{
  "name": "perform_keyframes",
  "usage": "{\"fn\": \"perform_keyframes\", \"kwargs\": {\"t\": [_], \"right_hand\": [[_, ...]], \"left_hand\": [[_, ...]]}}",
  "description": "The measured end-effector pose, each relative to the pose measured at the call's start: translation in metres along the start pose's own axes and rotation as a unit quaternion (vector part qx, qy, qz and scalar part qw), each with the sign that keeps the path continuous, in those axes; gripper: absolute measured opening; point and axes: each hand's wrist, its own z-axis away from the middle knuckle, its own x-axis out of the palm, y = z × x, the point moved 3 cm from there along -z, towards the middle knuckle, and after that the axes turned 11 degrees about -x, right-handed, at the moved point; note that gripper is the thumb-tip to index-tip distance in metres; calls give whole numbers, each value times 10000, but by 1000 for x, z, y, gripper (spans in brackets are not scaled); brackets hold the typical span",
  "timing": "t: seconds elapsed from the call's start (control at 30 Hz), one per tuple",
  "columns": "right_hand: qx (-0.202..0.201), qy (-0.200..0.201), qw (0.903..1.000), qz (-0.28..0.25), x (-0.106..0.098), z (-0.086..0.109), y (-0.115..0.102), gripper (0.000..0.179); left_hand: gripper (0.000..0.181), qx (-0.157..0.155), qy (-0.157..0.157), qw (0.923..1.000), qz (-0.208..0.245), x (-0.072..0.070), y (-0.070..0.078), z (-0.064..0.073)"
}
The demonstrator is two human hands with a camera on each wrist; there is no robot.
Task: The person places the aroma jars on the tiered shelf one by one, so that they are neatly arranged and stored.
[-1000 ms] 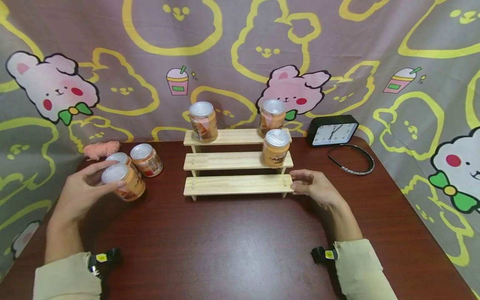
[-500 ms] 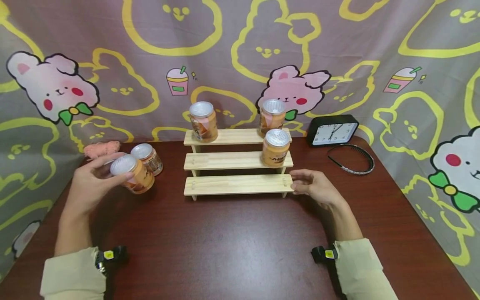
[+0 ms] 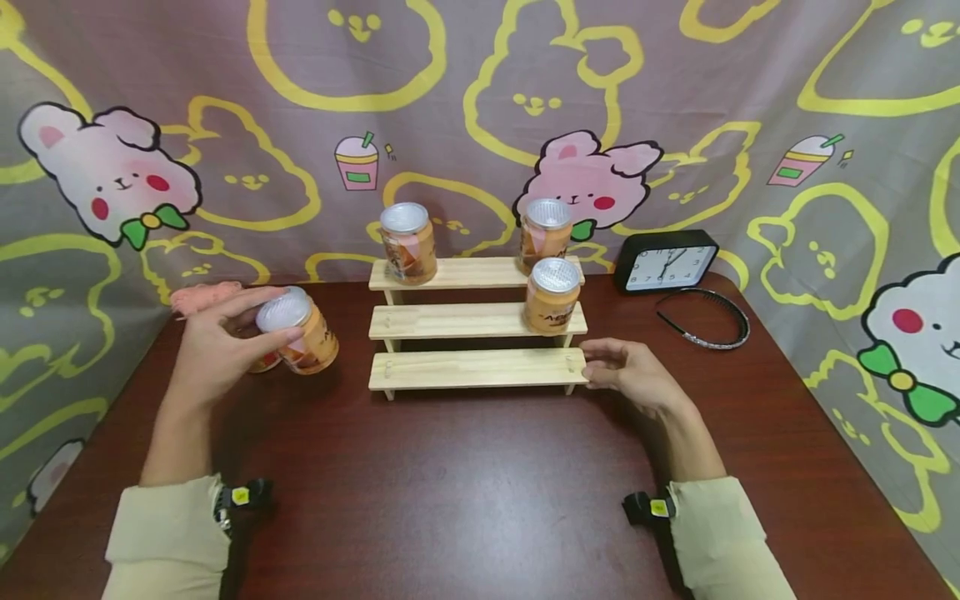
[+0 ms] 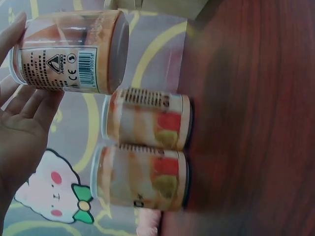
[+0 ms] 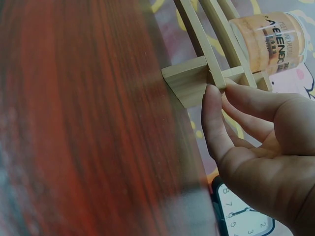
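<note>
My left hand [image 3: 217,346] grips an orange-labelled can [image 3: 315,340] with a silver lid around its upper part, tilted and raised off the table. In the left wrist view two similar cans, a nearer one [image 4: 147,118] and another [image 4: 142,177], stand side by side on the table; the held can mostly hides them in the head view. A three-step wooden display rack [image 3: 472,368] stands in the middle. My right hand [image 3: 633,379] pinches the right end of its lowest board between thumb and finger.
On the rack's top step stand one can [image 3: 411,250] at left and one [image 3: 543,237] at right; another can [image 3: 552,304] is on the middle step's right end. A black clock [image 3: 663,262], a headband [image 3: 708,325] and a pink bundle [image 3: 202,296] lie around. Patterned cloth hangs behind.
My left hand has carried the can up and to the right, passing in front of the other two cans. My right hand has stayed at the rack.
</note>
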Motion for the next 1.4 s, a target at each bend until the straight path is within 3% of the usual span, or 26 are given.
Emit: {"fn": "perform_keyframes", "kwargs": {"t": [0.17, 0.33, 0.6, 1.1, 1.4], "right_hand": [[102, 19, 9999, 51, 1, 1, 2, 49], [44, 8, 10000, 25, 1, 1, 2, 48], [-5, 29, 10000, 24, -1, -1, 2, 48], [113, -20, 9999, 3, 0, -1, -2, 49], [110, -6, 9999, -36, -1, -2, 0, 50]], "left_hand": [[50, 67, -53, 9999, -133, 9, 7, -2], [49, 192, -95, 9997, 119, 19, 16, -6], [54, 56, -105, 9999, 50, 36, 30, -10], [50, 351, -283, 9953, 854, 65, 46, -20], [53, 78, -295, 9968, 740, 80, 53, -25]]}}
